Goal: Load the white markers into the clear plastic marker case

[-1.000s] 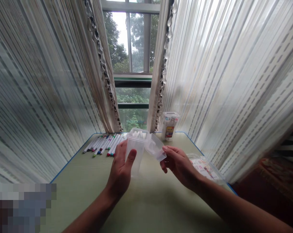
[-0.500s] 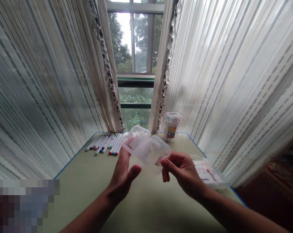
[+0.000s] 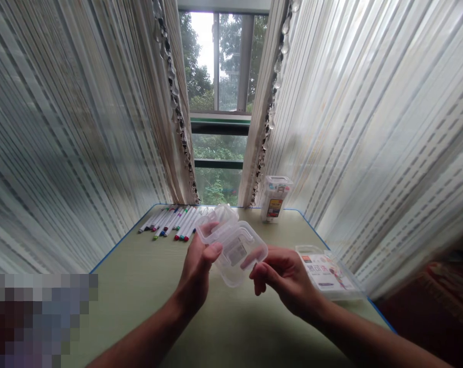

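A clear plastic box (image 3: pixel 237 245), hinged and standing open, is held above the table between my hands. My left hand (image 3: pixel 199 271) grips its left half, the thumb pressed on the near side and the fingers showing through the plastic behind. My right hand (image 3: pixel 285 271) pinches the right edge, its index finger seen through the clear wall and the thumb in front. Several markers (image 3: pixel 174 220) with white barrels and coloured caps lie in a row at the back left, partly behind the box and my left hand.
A tall clear case (image 3: pixel 275 199) with a label stands upright at the back right. A flat clear case (image 3: pixel 327 271) with a printed white insert lies by the right edge of the green table (image 3: pixel 128 291). Striped curtains (image 3: pixel 112 128) hang on both sides of the window.
The box has turned and its right half has tilted toward me. My left thumb has come down onto it. The view has shifted slightly.
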`<state>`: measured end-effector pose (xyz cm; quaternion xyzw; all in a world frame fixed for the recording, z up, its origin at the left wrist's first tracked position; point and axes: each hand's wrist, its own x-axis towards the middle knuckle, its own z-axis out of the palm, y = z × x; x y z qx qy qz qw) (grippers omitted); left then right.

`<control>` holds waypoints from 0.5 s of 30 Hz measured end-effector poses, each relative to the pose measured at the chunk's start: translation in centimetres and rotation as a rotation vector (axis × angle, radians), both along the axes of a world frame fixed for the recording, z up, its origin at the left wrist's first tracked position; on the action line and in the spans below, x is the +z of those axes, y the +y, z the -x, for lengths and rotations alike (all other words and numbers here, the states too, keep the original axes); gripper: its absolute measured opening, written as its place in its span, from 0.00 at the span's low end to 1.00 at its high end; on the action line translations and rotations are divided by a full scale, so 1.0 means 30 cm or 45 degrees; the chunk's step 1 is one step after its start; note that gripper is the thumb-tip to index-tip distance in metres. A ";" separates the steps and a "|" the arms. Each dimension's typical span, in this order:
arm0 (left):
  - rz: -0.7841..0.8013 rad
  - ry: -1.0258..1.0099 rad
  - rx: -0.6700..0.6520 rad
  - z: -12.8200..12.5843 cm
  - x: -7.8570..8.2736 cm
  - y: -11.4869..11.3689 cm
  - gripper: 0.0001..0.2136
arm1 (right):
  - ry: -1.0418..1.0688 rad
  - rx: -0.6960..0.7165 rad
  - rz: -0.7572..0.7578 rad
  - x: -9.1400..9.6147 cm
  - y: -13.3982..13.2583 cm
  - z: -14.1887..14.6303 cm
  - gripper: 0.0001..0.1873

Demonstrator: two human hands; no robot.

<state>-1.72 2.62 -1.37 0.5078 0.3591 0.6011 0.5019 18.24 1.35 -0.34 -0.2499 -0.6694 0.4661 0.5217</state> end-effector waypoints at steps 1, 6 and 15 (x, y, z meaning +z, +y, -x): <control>-0.010 0.002 -0.001 0.001 0.004 -0.001 0.28 | 0.017 0.001 0.000 -0.002 0.001 -0.003 0.21; -0.092 0.055 -0.018 0.009 0.035 -0.004 0.30 | 0.144 -0.109 0.006 -0.006 0.029 -0.029 0.23; -0.256 0.176 -0.152 0.021 0.030 -0.012 0.33 | -0.166 -0.202 -0.137 0.003 0.063 -0.066 0.36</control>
